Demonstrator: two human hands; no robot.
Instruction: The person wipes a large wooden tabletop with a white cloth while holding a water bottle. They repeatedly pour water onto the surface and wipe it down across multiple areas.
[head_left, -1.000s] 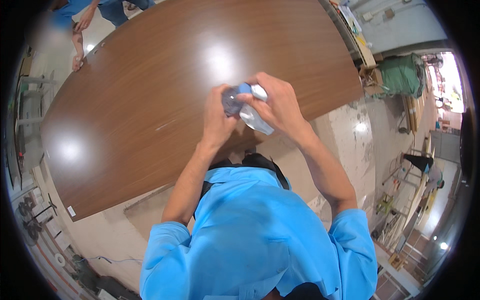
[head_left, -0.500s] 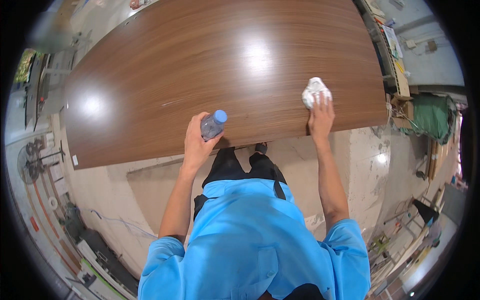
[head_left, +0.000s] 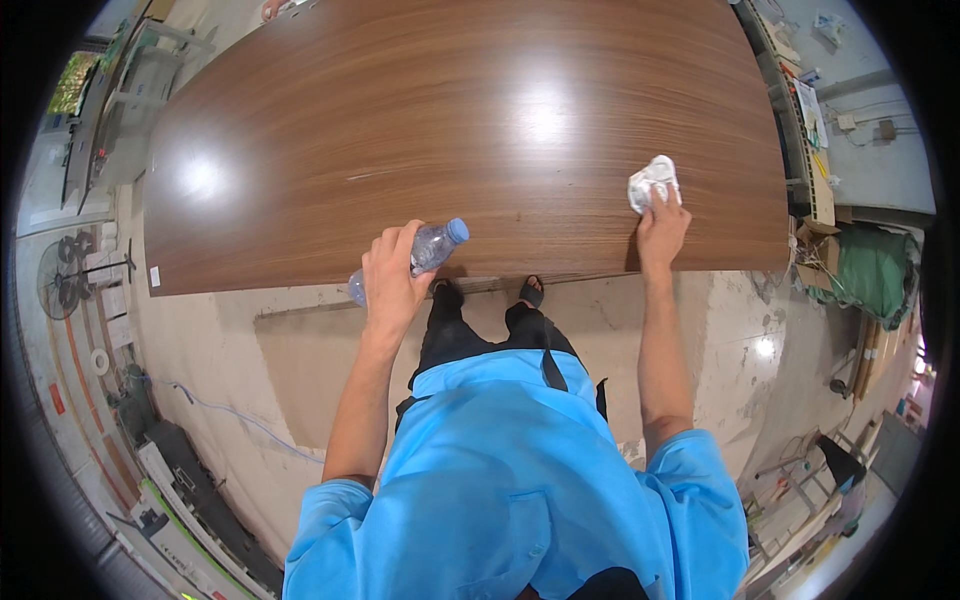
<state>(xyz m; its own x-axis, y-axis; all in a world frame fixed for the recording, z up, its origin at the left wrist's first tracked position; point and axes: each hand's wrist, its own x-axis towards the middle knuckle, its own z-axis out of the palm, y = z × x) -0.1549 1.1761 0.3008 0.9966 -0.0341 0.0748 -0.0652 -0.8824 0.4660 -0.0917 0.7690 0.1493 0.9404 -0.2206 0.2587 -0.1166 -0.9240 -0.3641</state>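
The left hand is clenched around a clear plastic bottle with a blue cap, grasping it about its middle so that the fingers hide much of the body. The bottle lies tilted in that grip, cap pointing up and to the right over the near edge of the worktop, its base sticking out below the hand over the floor. The right hand rests flat near the right end of the same edge, fingers pressed down on a crumpled white cloth that sits on the wood; the fingertips cover the lower part of the cloth, the rest bunched up beyond them. So this grip is pressing rather than closed into a fist, with the cloth held against the surface under the fingers. The two hands are well apart, the bottle to the left, the cloth to the right. The worktop is a large brown wood-grain board with two bright light reflections on it. Below, the person wears a blue shirt and dark trousers, with black shoes showing just under the board's edge. A green cloth-covered heap lies at the far right, beside cluttered shelving.
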